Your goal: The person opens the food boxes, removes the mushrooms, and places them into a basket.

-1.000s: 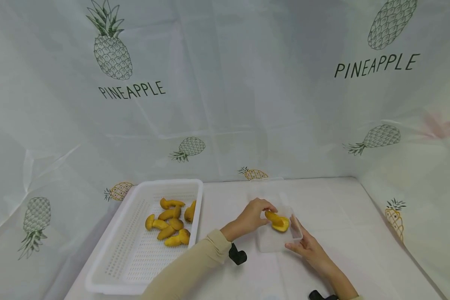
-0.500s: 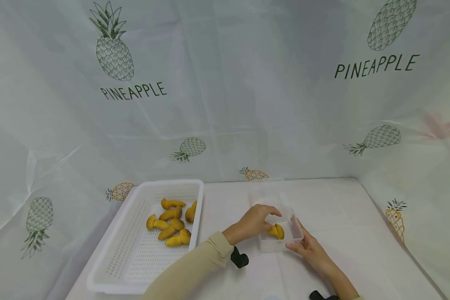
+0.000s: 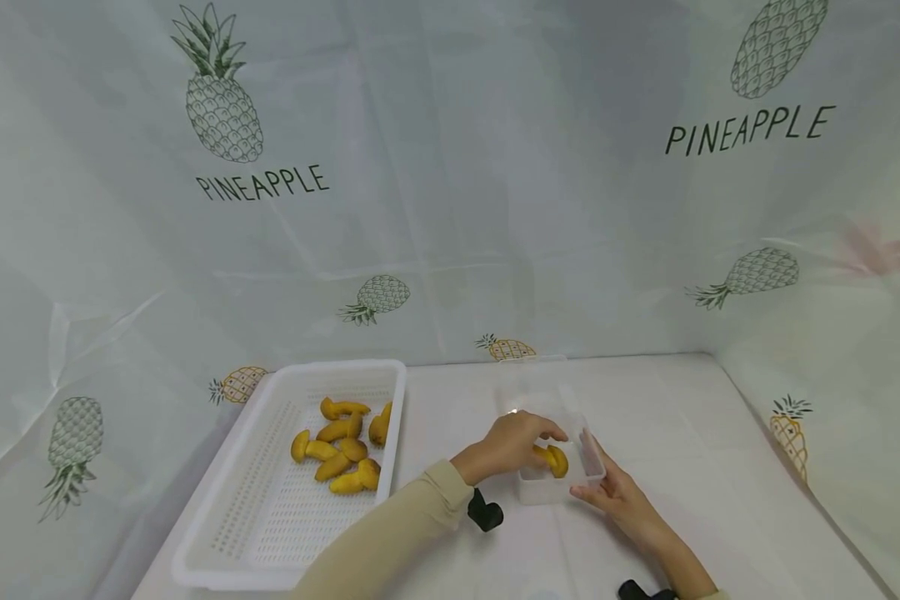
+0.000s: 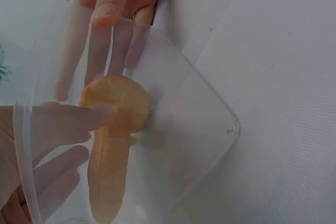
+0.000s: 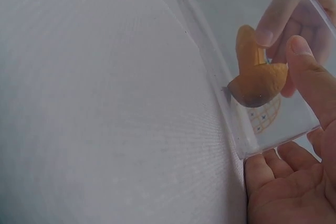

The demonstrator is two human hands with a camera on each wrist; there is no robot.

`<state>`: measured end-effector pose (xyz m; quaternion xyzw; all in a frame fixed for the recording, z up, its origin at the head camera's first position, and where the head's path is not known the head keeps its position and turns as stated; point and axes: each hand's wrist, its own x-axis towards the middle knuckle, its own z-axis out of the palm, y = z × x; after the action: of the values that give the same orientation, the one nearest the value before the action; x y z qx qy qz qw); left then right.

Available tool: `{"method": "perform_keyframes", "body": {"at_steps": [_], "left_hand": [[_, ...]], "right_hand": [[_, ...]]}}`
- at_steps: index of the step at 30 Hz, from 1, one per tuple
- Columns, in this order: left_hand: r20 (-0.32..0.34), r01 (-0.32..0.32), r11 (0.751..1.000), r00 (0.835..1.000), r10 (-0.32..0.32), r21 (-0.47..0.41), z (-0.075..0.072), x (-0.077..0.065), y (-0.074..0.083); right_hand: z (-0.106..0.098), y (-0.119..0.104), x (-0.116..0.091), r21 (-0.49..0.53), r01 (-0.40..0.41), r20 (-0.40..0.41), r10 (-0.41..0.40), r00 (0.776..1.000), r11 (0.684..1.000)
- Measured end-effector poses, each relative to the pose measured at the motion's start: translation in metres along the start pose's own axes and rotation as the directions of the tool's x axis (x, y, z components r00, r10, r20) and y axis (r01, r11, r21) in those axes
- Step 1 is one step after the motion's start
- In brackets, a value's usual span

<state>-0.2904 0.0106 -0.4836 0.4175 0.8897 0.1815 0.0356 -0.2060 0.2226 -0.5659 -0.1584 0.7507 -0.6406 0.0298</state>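
Note:
A clear plastic box (image 3: 543,493) sits on the white table at centre right. Inside it lies a yellow-brown mushroom (image 3: 559,462). My left hand (image 3: 508,444) reaches over the box's left side and pinches this mushroom by the stem; thumb and fingers show through the clear wall in both wrist views. The mushroom (image 4: 107,177) has a rounded cap and a thick stem. My right hand (image 3: 624,498) grips the right side of the box, its thumb near the front corner. In the right wrist view, the box wall (image 5: 283,142) meets the right fingers.
Left of the box stands a white perforated basket (image 3: 270,542) with several more mushrooms (image 3: 333,467) toward its far right. A clear lid-like part (image 3: 532,385) lies behind the box. Each wrist carries a black camera mount (image 3: 486,512). A pineapple-print curtain (image 3: 450,208) closes off the back.
The left hand has lowered the mushroom into the box and turned it so that the cap points right. The right hand stays at the box's side.

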Motion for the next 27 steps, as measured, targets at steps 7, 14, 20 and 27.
{"method": "perform_keyframes", "body": {"at_steps": [7, 14, 20, 27], "left_hand": [[0.029, 0.008, 0.999, 1.000, -0.009, 0.034, 0.0041, 0.0052, -0.0004], [0.076, 0.023, 0.992, 0.997, -0.032, 0.121, 0.0015, 0.0082, 0.0057], [0.090, 0.022, 0.988, 0.995, -0.036, 0.155, 0.0038, 0.0089, 0.0048], [0.099, -0.012, 0.993, 0.995, 0.001, 0.114, 0.0018, 0.0089, 0.0010]], "right_hand": [[-0.0004, 0.0000, 0.0000, 0.011, 0.009, 0.006, -0.009, 1.000, 1.000], [-0.0005, 0.0018, 0.0004, 0.036, 0.017, 0.013, -0.018, 1.000, 0.999], [0.0003, 0.0038, 0.0005, 0.030, 0.021, 0.013, -0.022, 1.000, 0.999], [-0.0002, -0.0003, 0.0013, -0.039, -0.006, -0.009, 0.005, 1.000, 0.999]]}}
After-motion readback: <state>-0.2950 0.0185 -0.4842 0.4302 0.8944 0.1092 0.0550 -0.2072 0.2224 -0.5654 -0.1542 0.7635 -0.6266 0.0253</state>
